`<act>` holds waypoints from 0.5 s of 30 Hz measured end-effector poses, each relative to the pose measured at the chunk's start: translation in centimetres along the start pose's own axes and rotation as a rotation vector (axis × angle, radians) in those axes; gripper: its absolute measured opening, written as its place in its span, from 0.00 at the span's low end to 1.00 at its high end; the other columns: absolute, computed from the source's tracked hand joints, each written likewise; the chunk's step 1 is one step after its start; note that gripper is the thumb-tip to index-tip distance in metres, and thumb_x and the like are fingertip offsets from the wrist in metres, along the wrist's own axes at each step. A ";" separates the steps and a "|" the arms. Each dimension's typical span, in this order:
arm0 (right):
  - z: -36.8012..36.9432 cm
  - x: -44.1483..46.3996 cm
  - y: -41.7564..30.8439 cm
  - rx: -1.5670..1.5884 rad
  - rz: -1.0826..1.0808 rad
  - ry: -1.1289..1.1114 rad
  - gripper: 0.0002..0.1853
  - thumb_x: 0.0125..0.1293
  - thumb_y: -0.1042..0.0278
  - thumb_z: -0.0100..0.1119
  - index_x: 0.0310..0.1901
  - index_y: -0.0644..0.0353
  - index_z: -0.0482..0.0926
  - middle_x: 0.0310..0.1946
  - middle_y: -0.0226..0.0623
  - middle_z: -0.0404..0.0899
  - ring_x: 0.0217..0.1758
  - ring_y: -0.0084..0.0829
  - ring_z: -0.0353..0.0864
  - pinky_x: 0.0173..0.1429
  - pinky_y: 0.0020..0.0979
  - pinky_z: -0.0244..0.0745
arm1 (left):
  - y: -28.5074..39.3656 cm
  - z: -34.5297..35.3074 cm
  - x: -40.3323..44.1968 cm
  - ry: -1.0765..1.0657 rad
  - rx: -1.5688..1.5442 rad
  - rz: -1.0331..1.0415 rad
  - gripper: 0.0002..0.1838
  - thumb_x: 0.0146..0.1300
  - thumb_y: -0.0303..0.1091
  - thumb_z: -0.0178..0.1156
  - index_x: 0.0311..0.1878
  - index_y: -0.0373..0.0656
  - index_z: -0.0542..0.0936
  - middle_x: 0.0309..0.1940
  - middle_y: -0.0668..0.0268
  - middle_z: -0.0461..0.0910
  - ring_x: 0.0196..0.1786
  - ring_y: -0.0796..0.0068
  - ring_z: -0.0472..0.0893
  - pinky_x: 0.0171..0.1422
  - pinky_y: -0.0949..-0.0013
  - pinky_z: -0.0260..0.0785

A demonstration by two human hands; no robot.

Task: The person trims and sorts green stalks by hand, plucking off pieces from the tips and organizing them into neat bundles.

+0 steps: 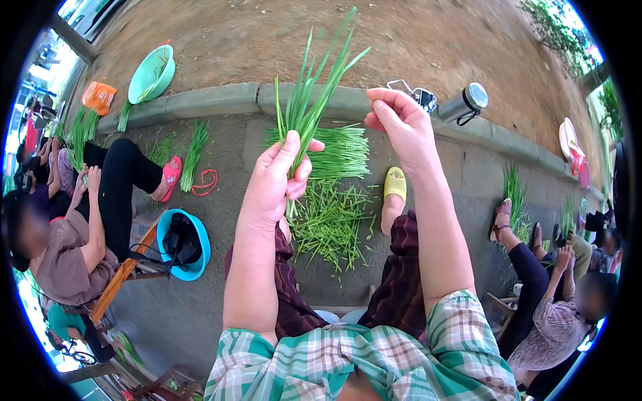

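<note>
My left hand point(277, 170) is closed around a small bunch of long green chives point(307, 110), thumb across the stalks, leaf tips pointing up and away from me. To its right my right hand point(400, 120) is raised, apart from the bunch, its thumb and fingers pinched together. Whether anything small is between those fingertips cannot be seen. On the ground beyond my knees lies a neat pile of chives point(341, 152), partly hidden by my left hand. Nearer me is a loose heap of short cut green pieces point(328, 224).
A stone kerb point(234, 100) crosses ahead, with a steel flask point(463, 103) on it. At left are a mint basin point(150, 75), an orange bag point(99, 98), a chive bundle point(195, 154) and a blue tub point(200, 230) holding a black bag. Other people sit on both sides.
</note>
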State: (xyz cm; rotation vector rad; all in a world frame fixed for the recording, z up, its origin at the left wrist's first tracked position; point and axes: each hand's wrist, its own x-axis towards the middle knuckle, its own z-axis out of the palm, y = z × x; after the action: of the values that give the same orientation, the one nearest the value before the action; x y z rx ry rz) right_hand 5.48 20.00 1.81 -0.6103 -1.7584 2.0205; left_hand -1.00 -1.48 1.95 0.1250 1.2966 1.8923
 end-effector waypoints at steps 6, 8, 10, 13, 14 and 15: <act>-0.2 0.0 -0.1 0.012 0.024 -0.035 0.11 0.72 0.66 0.59 0.50 0.62 0.81 0.37 0.27 0.81 0.37 0.18 0.79 0.45 0.22 0.77 | -0.3 0.1 0.0 -0.024 0.051 0.003 0.16 0.76 0.41 0.53 0.49 0.37 0.81 0.18 0.78 0.67 0.15 0.92 0.57 0.17 0.83 0.46; -0.3 -0.1 -0.5 -0.015 0.030 -0.011 0.11 0.72 0.66 0.59 0.50 0.62 0.81 0.36 0.28 0.80 0.36 0.18 0.79 0.44 0.22 0.77 | -0.3 0.3 0.1 -0.031 0.057 -0.001 0.14 0.75 0.39 0.54 0.50 0.37 0.81 0.17 0.78 0.66 0.15 0.93 0.57 0.17 0.83 0.46; -0.3 -0.2 -0.6 -0.007 0.032 -0.003 0.10 0.73 0.67 0.58 0.50 0.62 0.81 0.36 0.28 0.80 0.35 0.18 0.79 0.43 0.21 0.76 | -0.3 0.3 0.1 -0.037 0.063 -0.005 0.13 0.75 0.38 0.55 0.50 0.38 0.81 0.17 0.79 0.66 0.15 0.93 0.57 0.17 0.83 0.46; -0.2 -0.2 -0.8 -0.018 -0.011 0.026 0.10 0.73 0.69 0.55 0.50 0.62 0.80 0.36 0.28 0.80 0.34 0.18 0.78 0.42 0.21 0.76 | -0.4 0.4 0.1 -0.027 0.081 -0.014 0.12 0.75 0.37 0.55 0.50 0.39 0.82 0.17 0.79 0.66 0.15 0.93 0.56 0.17 0.83 0.46; -0.2 -0.2 -0.8 -0.037 -0.054 0.046 0.10 0.74 0.70 0.54 0.51 0.62 0.80 0.35 0.28 0.80 0.34 0.18 0.78 0.42 0.20 0.75 | -0.4 0.4 0.1 -0.011 0.109 -0.011 0.11 0.74 0.36 0.56 0.50 0.40 0.82 0.17 0.79 0.66 0.15 0.93 0.57 0.17 0.83 0.46; -0.2 -0.2 -0.8 -0.037 -0.054 0.046 0.10 0.74 0.70 0.54 0.51 0.62 0.80 0.35 0.28 0.80 0.34 0.18 0.78 0.42 0.20 0.75 | -0.5 0.5 0.1 0.006 0.137 -0.009 0.11 0.73 0.36 0.57 0.49 0.40 0.82 0.17 0.80 0.66 0.16 0.94 0.57 0.17 0.83 0.46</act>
State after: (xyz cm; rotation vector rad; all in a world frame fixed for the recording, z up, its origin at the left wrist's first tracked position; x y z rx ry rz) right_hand 5.79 20.14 2.63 -0.6092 -1.7696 1.9270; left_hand -0.55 -1.02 1.76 0.1850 1.4285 1.7968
